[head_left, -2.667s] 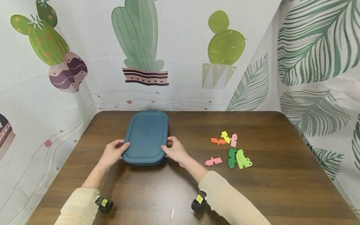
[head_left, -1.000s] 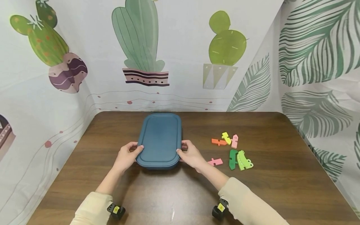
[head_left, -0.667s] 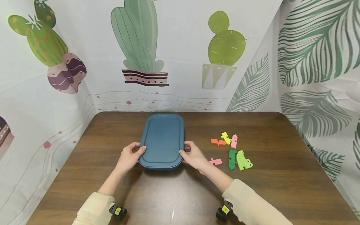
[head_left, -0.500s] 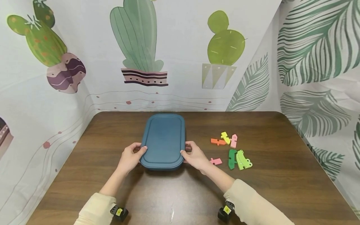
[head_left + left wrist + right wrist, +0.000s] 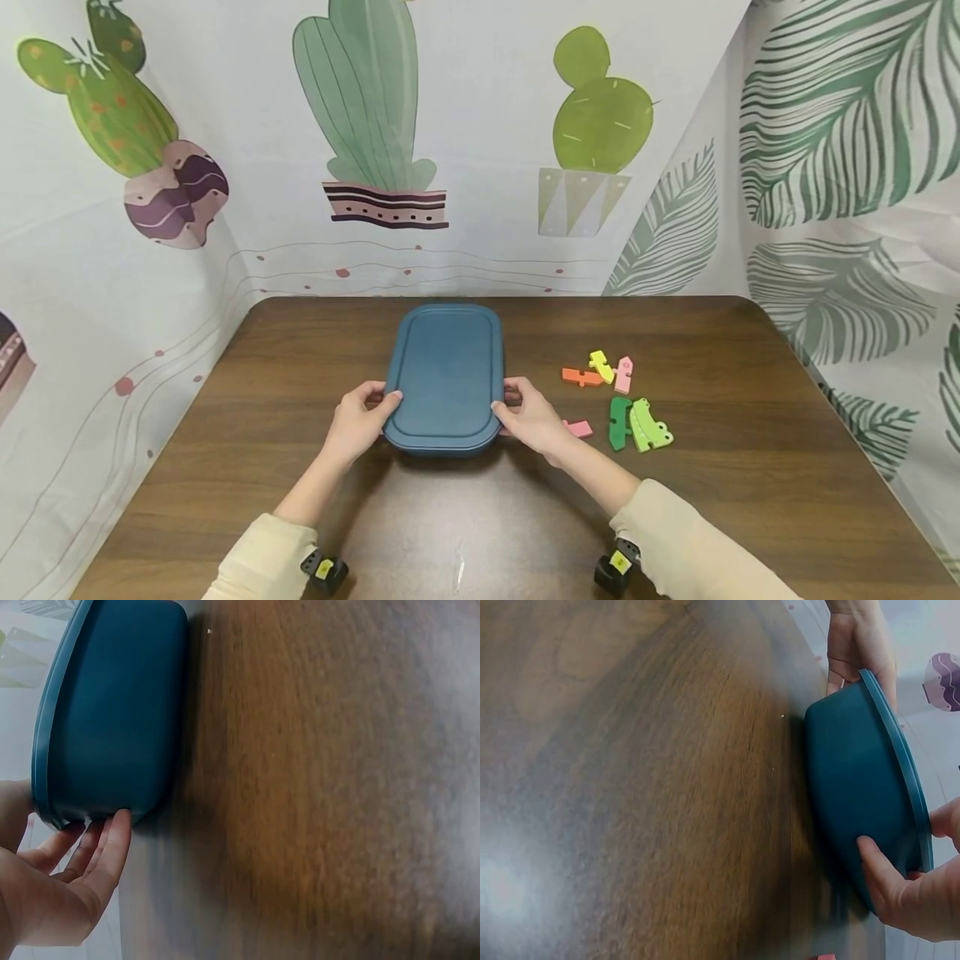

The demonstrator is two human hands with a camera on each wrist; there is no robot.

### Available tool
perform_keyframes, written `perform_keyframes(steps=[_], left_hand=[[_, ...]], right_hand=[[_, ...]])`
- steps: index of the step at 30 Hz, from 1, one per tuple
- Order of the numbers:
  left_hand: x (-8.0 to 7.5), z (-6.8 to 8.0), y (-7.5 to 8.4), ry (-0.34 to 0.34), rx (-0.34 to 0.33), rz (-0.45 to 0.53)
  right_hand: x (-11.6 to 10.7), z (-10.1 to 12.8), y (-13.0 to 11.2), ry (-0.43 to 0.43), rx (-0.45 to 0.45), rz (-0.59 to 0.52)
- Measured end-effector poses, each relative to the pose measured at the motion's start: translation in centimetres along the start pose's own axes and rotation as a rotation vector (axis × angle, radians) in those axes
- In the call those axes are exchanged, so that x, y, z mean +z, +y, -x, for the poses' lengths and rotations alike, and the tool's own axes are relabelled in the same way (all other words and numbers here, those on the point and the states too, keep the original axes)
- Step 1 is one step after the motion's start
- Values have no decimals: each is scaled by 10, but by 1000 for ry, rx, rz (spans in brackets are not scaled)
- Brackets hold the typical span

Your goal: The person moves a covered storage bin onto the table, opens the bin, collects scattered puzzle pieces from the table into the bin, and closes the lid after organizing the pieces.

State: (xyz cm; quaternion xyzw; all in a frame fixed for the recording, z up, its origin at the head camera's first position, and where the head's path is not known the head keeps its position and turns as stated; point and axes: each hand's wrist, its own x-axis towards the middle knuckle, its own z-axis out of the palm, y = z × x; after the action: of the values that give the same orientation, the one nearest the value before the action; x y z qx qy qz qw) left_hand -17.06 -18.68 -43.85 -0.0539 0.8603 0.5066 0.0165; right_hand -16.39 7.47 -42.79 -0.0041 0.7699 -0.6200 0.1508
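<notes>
head view: a dark blue lidded box (image 5: 446, 377) sits on the brown table (image 5: 750, 467), its long side running away from the person. the lid is on, so what is inside cannot be seen. the left hand (image 5: 362, 421) grips the box's near left corner, thumb on top of the lid rim and fingers down the side. the right hand (image 5: 534, 419) grips the near right corner the same way. the box lies between the two hands. just to the right of the right hand lies a small pink piece (image 5: 579, 428), and beyond it a loose group of foam puzzle pieces (image 5: 630, 400) in orange, yellow, pink and green.

left wrist view: the left hand's fingers (image 5: 105, 847) are curled against the wall of the box (image 5: 112, 720) near its rim.

right wrist view: the right hand's fingers (image 5: 881, 874) press the box wall (image 5: 851, 787), with the left hand (image 5: 855, 641) at the far side.
</notes>
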Motion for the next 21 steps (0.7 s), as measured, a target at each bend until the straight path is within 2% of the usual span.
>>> perform_keyframes(steps=[12,21], left_hand=[[10,3,5,4,-3,22],[16,6,9,9,7,27]], right_hand=[[-10,5,2,4,6,-40],[-17,8,3,8,42,7]])
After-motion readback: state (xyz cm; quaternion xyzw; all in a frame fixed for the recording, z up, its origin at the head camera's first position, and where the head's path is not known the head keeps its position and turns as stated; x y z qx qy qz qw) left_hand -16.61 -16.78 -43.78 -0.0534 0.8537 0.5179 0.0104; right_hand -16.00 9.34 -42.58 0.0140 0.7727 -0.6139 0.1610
